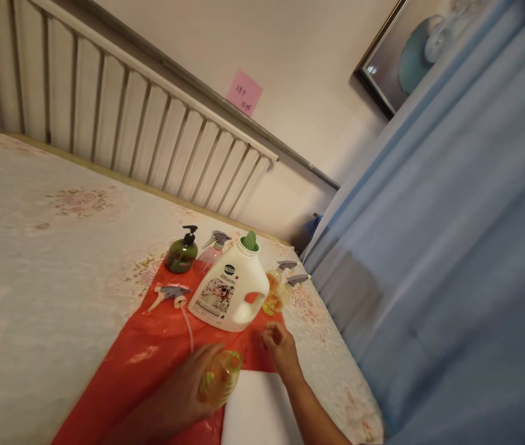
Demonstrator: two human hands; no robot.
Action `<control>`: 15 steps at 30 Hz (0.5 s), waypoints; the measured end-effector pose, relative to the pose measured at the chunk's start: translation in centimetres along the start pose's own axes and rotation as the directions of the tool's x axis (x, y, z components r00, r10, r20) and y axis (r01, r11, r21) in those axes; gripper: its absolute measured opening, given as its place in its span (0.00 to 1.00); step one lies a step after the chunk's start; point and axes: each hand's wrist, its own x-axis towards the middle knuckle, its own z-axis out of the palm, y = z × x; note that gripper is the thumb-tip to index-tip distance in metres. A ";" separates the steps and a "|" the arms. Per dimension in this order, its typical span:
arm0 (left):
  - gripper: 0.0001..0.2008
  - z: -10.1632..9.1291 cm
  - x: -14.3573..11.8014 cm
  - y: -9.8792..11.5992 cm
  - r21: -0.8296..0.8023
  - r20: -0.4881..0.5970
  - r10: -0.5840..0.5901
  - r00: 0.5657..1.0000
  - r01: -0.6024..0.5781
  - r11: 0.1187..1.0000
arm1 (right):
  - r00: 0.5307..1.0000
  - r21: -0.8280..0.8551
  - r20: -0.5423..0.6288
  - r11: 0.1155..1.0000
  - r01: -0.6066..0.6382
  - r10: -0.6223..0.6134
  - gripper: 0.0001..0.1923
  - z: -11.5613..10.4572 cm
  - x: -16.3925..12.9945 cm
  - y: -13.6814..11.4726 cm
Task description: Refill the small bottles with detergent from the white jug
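My left hand (192, 383) is wrapped round a clear bottle of yellow liquid (220, 378), whose uncovered mouth tilts up to the right. Just right of a large white jug (229, 287) is my right hand (281, 351), its fingers curled inward; what they hold, if anything, is too small to make out. The jug stands upright with a green pouring spout (250, 241) in its neck. Left of the jug, a detached trigger sprayer (172, 293) lies on red cloth (123, 371), its thin tube trailing toward my left hand.
Behind the jug stand a green pump bottle (182, 253) and a pink spray bottle (211, 253). Two yellow spray bottles (275, 300) are on its right. A white sheet (260, 408) lies between my arms. A blue curtain (429, 266) hangs at right; a radiator (146, 123) lines the wall.
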 end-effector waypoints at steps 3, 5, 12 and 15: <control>0.28 -0.2 -0.1 0.7 -0.004 -0.002 0.014 1.000 -0.014 1.000 | 0.988 0.025 0.153 1.000 -0.015 0.011 0.06 1.2 -0.9 -1.2; 0.24 -0.4 -0.2 1.2 -0.019 0.025 0.045 0.999 -0.045 0.999 | 0.973 0.040 0.228 0.999 -0.021 0.011 0.06 1.8 -0.9 -2.4; 0.19 -0.5 -0.6 1.1 -0.053 0.140 0.091 0.986 -0.084 0.995 | 0.916 -0.067 0.400 0.996 0.066 -0.034 0.06 4.2 0.4 -6.6; 0.22 -0.3 -0.6 1.0 -0.073 0.167 0.087 0.982 -0.075 0.994 | 0.864 -0.166 0.490 0.960 0.224 -0.117 0.08 6.5 0.7 -9.0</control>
